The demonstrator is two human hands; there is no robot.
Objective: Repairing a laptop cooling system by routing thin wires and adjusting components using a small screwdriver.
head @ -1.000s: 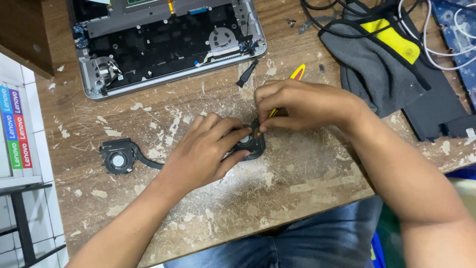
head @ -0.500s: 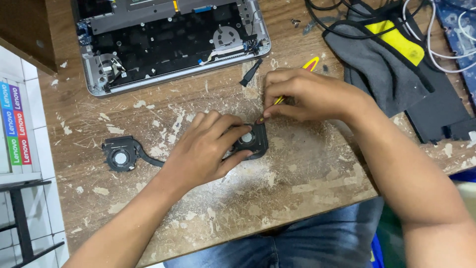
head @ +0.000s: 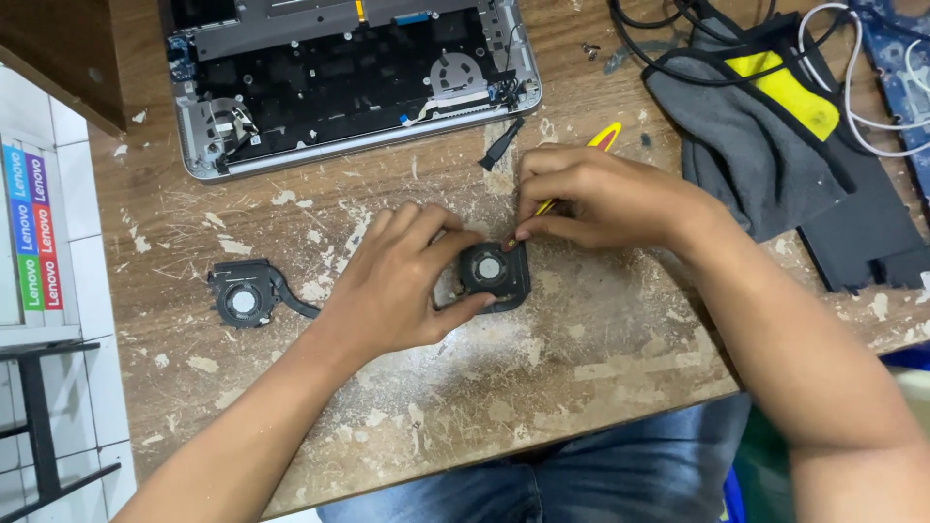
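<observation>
Resting on: a worn wooden desk (head: 601,349), scratched and flecked all over with pale paint
Left hand (head: 397,281): curled around a small black fan (head: 492,273), thumb and fingers pinning it flat on the desk
Right hand (head: 591,199): pinched shut on a yellow-handled screwdriver (head: 601,138), tip at the fan's upper edge
Second fan (head: 244,295): lying loose, well to the left
Opened laptop base (head: 349,82): at the far edge
Grey cloth (head: 746,155): far right, among cables
Room: white tiled floor (head: 77,252) left of the desk
</observation>
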